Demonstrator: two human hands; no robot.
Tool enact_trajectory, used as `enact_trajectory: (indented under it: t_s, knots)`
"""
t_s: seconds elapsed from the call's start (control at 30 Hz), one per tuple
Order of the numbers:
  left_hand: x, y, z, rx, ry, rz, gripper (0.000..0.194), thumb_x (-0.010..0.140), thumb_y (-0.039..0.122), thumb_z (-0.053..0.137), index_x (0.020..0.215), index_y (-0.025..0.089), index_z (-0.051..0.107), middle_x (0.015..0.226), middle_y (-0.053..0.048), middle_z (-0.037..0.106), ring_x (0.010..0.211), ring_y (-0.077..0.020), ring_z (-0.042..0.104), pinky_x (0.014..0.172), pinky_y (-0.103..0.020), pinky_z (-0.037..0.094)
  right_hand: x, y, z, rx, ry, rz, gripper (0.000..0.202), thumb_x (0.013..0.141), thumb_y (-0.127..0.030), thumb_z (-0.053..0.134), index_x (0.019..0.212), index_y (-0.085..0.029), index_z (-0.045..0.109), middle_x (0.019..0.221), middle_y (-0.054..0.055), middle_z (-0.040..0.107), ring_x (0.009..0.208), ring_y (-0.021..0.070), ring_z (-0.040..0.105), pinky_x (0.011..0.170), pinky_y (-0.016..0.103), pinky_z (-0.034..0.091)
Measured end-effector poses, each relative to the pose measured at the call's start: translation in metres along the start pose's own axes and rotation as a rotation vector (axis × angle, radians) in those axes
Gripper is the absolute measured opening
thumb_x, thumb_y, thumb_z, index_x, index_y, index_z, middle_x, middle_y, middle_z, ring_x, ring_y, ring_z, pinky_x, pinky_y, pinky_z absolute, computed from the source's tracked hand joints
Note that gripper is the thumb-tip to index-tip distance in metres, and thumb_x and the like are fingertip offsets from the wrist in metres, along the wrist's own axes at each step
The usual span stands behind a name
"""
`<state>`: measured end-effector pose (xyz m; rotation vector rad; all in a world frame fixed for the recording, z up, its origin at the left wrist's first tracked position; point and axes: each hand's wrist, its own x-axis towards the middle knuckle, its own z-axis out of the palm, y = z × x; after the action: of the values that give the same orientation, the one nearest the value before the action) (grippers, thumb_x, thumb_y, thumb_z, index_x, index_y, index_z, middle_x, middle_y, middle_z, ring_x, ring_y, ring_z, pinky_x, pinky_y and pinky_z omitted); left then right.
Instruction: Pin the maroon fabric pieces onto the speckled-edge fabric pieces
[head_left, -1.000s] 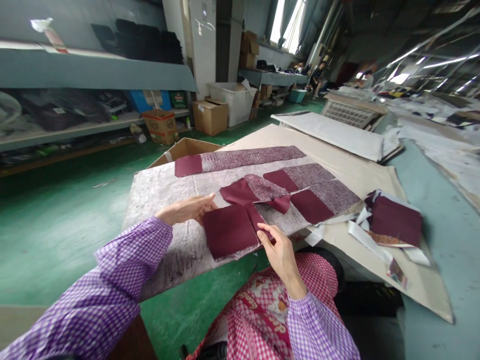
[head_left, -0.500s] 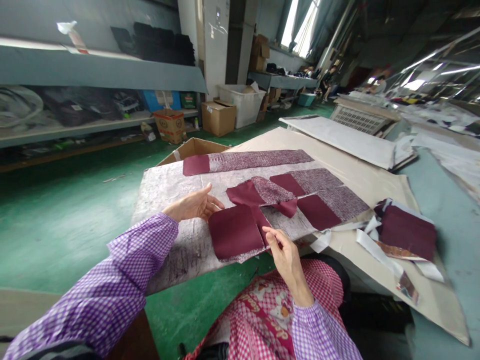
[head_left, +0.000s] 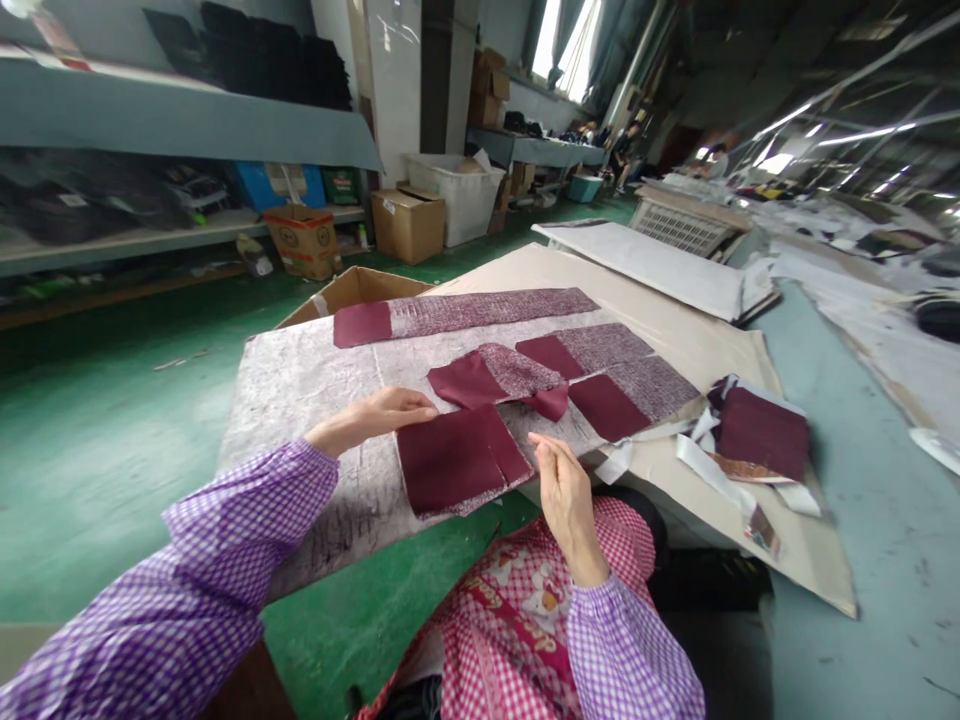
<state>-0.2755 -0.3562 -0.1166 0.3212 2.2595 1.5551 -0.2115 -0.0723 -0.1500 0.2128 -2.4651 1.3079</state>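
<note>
Clock face: 12 away from the wearer. Maroon panel (head_left: 450,460) lies flat on the mottled table (head_left: 300,375), at its near edge, straight ahead. Nearly square; its slightly longer axis runs roughly 9 to 3, and a dark line crosses near its 3 o'clock end.

Left hand (head_left: 375,415) is the nearer: fingers extended close together at the panel's 11 o'clock corner, panel lying towards 4 from them. Thumb hidden; cannot tell whether cloth is pinched. Right hand (head_left: 566,500) stands edge-on just beside the 3 o'clock end, panel towards 9 from its fingertips. Fingers loosely extended, holding nothing that shows, a small gap to the cloth.

Crumpled maroon piece (head_left: 465,380) at the panel's 12 to 1, seemingly meeting its far edge. Long speckled strip (head_left: 487,312) beyond, at 12. Maroon bundle (head_left: 763,430) well apart, at 3.
</note>
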Motion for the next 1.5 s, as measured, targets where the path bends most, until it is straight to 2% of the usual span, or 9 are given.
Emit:
enact_trajectory:
  t_s: [0.13, 0.33, 0.43, 0.53, 0.7, 0.9, 1.13, 1.3, 1.5]
  knots:
    - [0.009, -0.002, 0.01, 0.089, 0.005, 0.058, 0.04, 0.069, 0.047, 0.069, 0.094, 0.016, 0.067, 0.081, -0.005, 0.069, 0.077, -0.0198, 0.062, 0.066, -0.027, 0.044, 0.005, -0.004, 0.0, 0.01, -0.063, -0.049, 0.038, 0.096, -0.033, 0.033, 0.125, -0.017, 0.052, 0.108, 0.01, 0.066, 0.099, 0.019, 0.062, 0.09, 0.036, 0.048]
    - [0.002, 0.013, 0.021, 0.274, -0.205, 0.148, 0.023, 0.076, 0.039, 0.062, 0.083, 0.018, 0.069, 0.07, 0.001, 0.065, 0.063, -0.0144, 0.055, 0.056, -0.023, 0.038, 0.011, -0.007, 0.011, -0.038, -0.263, -0.215, 0.04, 0.093, -0.018, 0.032, 0.129, -0.021, 0.05, 0.115, 0.006, 0.064, 0.107, 0.017, 0.057, 0.096, 0.035, 0.045]
    - [-0.003, 0.02, 0.021, 0.39, -0.244, 0.176, 0.02, 0.078, 0.036, 0.06, 0.081, 0.019, 0.07, 0.071, 0.001, 0.066, 0.064, -0.0141, 0.055, 0.058, -0.022, 0.038, 0.012, -0.007, 0.015, -0.085, -0.301, -0.222, 0.041, 0.093, -0.015, 0.032, 0.129, -0.02, 0.051, 0.112, 0.006, 0.065, 0.105, 0.0171, 0.057, 0.094, 0.035, 0.045]
    - [-0.007, 0.027, 0.017, 0.411, -0.263, 0.198, 0.02, 0.079, 0.034, 0.059, 0.089, 0.022, 0.071, 0.079, 0.0, 0.069, 0.072, -0.0163, 0.059, 0.065, -0.022, 0.042, 0.012, -0.007, 0.015, -0.151, -0.335, -0.222, 0.042, 0.093, -0.015, 0.033, 0.13, -0.021, 0.051, 0.111, 0.005, 0.066, 0.103, 0.0178, 0.058, 0.092, 0.036, 0.045]
    - [-0.027, 0.054, -0.002, 0.332, -0.533, 0.168, 0.022, 0.079, 0.035, 0.06, 0.093, 0.024, 0.074, 0.088, -0.005, 0.073, 0.081, -0.022, 0.064, 0.076, -0.029, 0.049, 0.014, -0.008, 0.014, -0.228, -0.362, -0.251, 0.037, 0.093, -0.016, 0.035, 0.124, -0.022, 0.056, 0.11, 0.006, 0.067, 0.101, 0.0185, 0.059, 0.089, 0.036, 0.044]
    - [-0.058, 0.096, -0.023, 0.174, -0.715, 0.097, 0.031, 0.082, 0.048, 0.055, 0.086, 0.026, 0.077, 0.092, -0.012, 0.073, 0.088, -0.0282, 0.066, 0.084, -0.039, 0.049, 0.014, -0.006, 0.015, -0.234, -0.383, -0.256, 0.035, 0.094, -0.018, 0.036, 0.118, -0.022, 0.06, 0.112, 0.005, 0.066, 0.103, 0.0187, 0.059, 0.089, 0.036, 0.042]
    - [-0.068, 0.104, -0.04, 0.043, -0.641, 0.064, 0.031, 0.061, 0.059, 0.07, 0.063, 0.028, 0.075, 0.069, -0.011, 0.073, 0.076, -0.0308, 0.067, 0.085, -0.048, 0.048, 0.013, -0.003, 0.013, -0.023, -0.35, -0.148, 0.039, 0.097, -0.031, 0.032, 0.132, -0.023, 0.047, 0.113, 0.004, 0.066, 0.107, 0.0182, 0.059, 0.095, 0.038, 0.042]
    - [-0.069, 0.102, -0.037, 0.07, -0.633, 0.082, 0.035, 0.07, 0.059, 0.064, 0.067, 0.025, 0.075, 0.079, -0.012, 0.074, 0.084, -0.0304, 0.067, 0.089, -0.047, 0.045, 0.01, -0.002, 0.006, 0.239, -0.198, 0.007, 0.036, 0.097, -0.036, 0.032, 0.123, -0.021, 0.052, 0.113, 0.006, 0.067, 0.106, 0.0171, 0.061, 0.096, 0.035, 0.044]
    - [-0.065, 0.092, -0.039, 0.127, -0.584, 0.239, 0.032, 0.084, 0.049, 0.055, 0.086, 0.023, 0.072, 0.089, -0.011, 0.074, 0.084, -0.0256, 0.067, 0.081, -0.038, 0.049, 0.006, 0.01, -0.008, 0.461, 0.008, 0.161, 0.037, 0.093, -0.043, 0.04, 0.109, -0.016, 0.058, 0.099, 0.01, 0.069, 0.09, 0.019, 0.066, 0.088, 0.038, 0.05]
